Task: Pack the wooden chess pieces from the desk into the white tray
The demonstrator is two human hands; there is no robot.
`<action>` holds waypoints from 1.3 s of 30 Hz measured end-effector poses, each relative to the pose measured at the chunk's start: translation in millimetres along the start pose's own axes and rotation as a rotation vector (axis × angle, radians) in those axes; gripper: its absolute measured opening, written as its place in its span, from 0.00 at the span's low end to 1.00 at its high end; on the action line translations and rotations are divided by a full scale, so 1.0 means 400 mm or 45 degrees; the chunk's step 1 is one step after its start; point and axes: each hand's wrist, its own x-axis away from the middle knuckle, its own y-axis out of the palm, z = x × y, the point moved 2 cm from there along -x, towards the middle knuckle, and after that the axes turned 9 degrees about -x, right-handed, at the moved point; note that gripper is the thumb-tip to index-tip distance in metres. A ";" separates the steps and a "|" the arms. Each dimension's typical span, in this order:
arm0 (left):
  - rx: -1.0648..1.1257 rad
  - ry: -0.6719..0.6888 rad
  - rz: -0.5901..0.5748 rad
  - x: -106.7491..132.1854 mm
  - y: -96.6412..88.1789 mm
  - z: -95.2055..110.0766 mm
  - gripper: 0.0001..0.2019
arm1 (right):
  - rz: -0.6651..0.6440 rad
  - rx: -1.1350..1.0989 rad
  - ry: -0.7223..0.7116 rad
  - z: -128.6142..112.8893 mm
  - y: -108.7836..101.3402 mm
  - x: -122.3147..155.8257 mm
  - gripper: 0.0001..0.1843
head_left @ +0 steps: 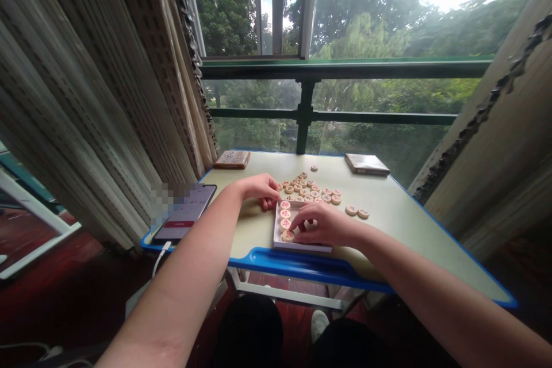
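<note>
A shallow white box [302,246] sits near the front edge of the table. Along its left side runs a column of round wooden Chinese chess pieces with red characters. My right hand [321,223] reaches over the box from the right, thumb and fingertips closed at the nearest Chinese chess piece [287,236]. My left hand [262,190] is at the box's far left corner with its fingers curled; whether they grip the rim or a piece is hidden. Behind the box lies a loose group of Chinese chess pieces [303,192], partly covered by my right hand.
A phone [185,213] with a white cable lies at the table's left edge. Flat boxes rest at the back left [232,160] and back right [367,164]. Two pieces [357,211] lie right of the group. The table [414,241] has a blue rim; windows and curtains surround it.
</note>
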 end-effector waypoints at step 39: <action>0.034 0.017 -0.073 -0.012 0.003 -0.005 0.13 | 0.704 0.585 0.817 0.128 -0.157 0.052 0.09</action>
